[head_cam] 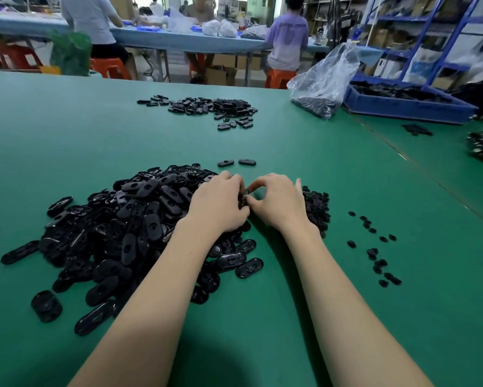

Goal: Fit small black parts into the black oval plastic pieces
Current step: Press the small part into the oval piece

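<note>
Her left hand (220,203) and right hand (276,201) met, both pinching one oval piece (244,198) between fingertips, probably to press a small part in; supply piles (117,227) lay just beside them.

We see a green desk (290,317) carrying a big heap of oval pieces (128,227), a smaller far pile (215,108) and small parts (317,208). On its far right sit a plastic bag (322,82) and a blue tray (405,103).

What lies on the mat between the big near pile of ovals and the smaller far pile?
In the head view, two loose ovals lie just beyond the near pile; the rest up to the far pile is bare green mat.
</note>
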Demonstrator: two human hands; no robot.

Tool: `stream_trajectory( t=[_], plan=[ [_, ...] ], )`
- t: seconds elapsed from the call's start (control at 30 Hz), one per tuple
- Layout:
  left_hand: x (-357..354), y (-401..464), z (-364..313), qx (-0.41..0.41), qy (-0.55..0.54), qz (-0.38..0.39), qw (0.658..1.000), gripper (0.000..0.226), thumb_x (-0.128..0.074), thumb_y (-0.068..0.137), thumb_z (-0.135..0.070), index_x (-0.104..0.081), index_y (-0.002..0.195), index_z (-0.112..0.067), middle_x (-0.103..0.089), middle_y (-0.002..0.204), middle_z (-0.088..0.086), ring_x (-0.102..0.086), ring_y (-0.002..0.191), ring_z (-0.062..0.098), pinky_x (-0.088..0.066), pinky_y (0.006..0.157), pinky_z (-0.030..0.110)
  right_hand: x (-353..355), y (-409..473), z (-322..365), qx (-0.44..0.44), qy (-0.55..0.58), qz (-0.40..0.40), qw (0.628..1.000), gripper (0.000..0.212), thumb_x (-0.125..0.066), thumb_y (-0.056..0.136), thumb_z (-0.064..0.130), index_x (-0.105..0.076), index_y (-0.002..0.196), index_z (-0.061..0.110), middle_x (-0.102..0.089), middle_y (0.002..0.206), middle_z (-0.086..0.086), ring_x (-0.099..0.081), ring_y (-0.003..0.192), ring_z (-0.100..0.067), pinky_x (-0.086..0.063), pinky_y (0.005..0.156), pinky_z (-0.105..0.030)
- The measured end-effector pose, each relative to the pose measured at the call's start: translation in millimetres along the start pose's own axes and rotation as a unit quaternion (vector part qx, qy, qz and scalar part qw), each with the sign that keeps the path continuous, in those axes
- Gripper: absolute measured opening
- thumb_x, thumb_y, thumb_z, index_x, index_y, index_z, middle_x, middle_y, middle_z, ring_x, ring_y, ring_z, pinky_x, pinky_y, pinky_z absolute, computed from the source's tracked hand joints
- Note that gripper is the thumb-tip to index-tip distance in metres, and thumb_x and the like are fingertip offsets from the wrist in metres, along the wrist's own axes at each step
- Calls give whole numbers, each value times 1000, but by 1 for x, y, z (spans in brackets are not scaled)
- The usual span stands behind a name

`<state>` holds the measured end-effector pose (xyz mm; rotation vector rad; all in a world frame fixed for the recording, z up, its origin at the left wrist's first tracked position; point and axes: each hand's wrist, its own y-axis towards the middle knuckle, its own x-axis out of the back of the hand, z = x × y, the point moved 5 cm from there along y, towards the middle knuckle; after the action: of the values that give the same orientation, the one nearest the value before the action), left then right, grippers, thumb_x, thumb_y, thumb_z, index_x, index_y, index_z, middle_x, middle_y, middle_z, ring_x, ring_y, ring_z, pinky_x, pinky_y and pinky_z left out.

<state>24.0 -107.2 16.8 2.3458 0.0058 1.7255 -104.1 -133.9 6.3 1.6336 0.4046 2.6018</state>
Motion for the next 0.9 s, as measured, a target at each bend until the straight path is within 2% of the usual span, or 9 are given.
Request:
stream_trajectory(
  t=[0.07, 0.13, 0.2, 0.27, 0.47, 0.57, 0.7, 0.8, 0.9],
  plan=[
    [-1, 0, 0, -4, 11, -12, 1000, 43, -65, 86, -43, -52, 119, -18, -53, 119, 3, -52, 115, 26, -44, 97, 39, 4, 0, -2, -7, 20, -17, 1000, 15, -68, 88, 39, -73, 102, 34, -68, 120, 3, -55, 124, -20, -14, 124, -57],
    [-2, 1, 0, -8, 23, -23, 999, 51, -64, 86, -47, -48, 122, -16, -52, 123, 4, -50, 118, 26, -41, 99, 39, 9, -1, -4, -11, 54, -39, 998, 10, -69, 86, 36, -72, 95, 34, -69, 112, 3, -57, 116, -21, -31, 117, -49],
    [-5, 1, -1, -12, 45, -29, 998, 60, -60, 87, -54, -46, 129, -14, -51, 130, 5, -46, 123, 26, -39, 101, 38, 11, -2, -7, -19, 82, -54, 995, 7, -67, 84, 33, -69, 91, 34, -70, 104, 6, -58, 106, -20, -44, 87, -36],
    [-11, 1, -3, -17, 78, -17, 997, 71, -53, 89, -62, -41, 140, -14, -47, 144, 5, -39, 134, 26, -33, 107, 39, 12, -4, -10, -28, 98, -59, 993, 7, -66, 84, 33, -67, 91, 34, -69, 101, 7, -55, 103, -17, -38, 71, -31],
    [-21, 1, -1, -15, 152, 4, 988, 64, -34, 99, -61, -43, 148, -22, -42, 155, -3, -29, 144, 23, -23, 113, 42, 12, -6, -17, -41, 120, -94, 988, 12, -64, 89, 32, -69, 99, 30, -69, 104, 8, -53, 101, -13, -37, 70, -30],
    [-17, -3, 6, -5, 151, -29, 988, 55, -36, 100, -56, -47, 146, -28, -47, 151, -6, -34, 141, 21, -27, 110, 41, 13, -7, -18, -37, 132, -104, 985, 13, -65, 89, 31, -70, 100, 27, -66, 102, 11, -55, 103, -13, -37, 70, -30],
    [-10, -5, 22, 22, 146, -43, 988, 49, -39, 100, -50, -49, 144, -30, -51, 147, -7, -37, 138, 20, -29, 108, 40, 11, -6, -22, -43, 155, -98, 982, 8, -64, 90, 33, -68, 96, 31, -68, 107, 8, -53, 89, -8, -42, 73, -31],
    [-6, -6, 25, 33, 131, -46, 990, 47, -44, 98, -48, -53, 139, -27, -54, 142, -3, -39, 135, 21, -31, 107, 41, 14, -6, -16, -23, 178, -109, 978, 6, -64, 90, 31, -69, 92, 28, -70, 96, 13, -58, 99, -11, -48, 83, -34],
    [2, -8, 16, 23, 69, -97, 993, 43, -56, 94, -48, -59, 130, -25, -58, 134, -1, -44, 130, 23, -33, 105, 41, 18, -3, -13, -11, 199, -117, 973, 5, -66, 88, 28, -70, 88, 27, -70, 84, 16, -65, 95, -12, -51, 83, -31]
  ],
)
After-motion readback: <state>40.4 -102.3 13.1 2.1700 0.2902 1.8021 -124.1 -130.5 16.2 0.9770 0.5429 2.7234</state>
